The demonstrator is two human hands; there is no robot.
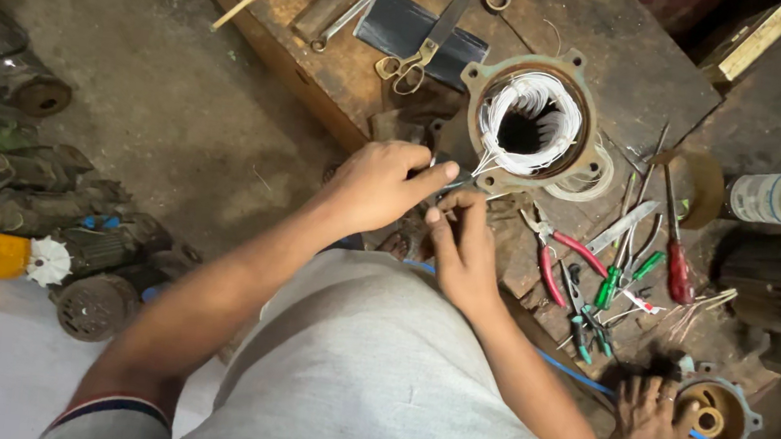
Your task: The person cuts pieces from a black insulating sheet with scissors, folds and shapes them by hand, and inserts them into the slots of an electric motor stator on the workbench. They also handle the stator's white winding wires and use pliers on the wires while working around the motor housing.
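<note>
Two hands meet at frame centre, left hand (379, 185) pinching a thin lead wire (477, 168) from the white-wound motor stator (532, 120) just above-right, right hand (464, 246) closed narrow beneath; lead-dressing step, which seems to call for steady tension.
</note>
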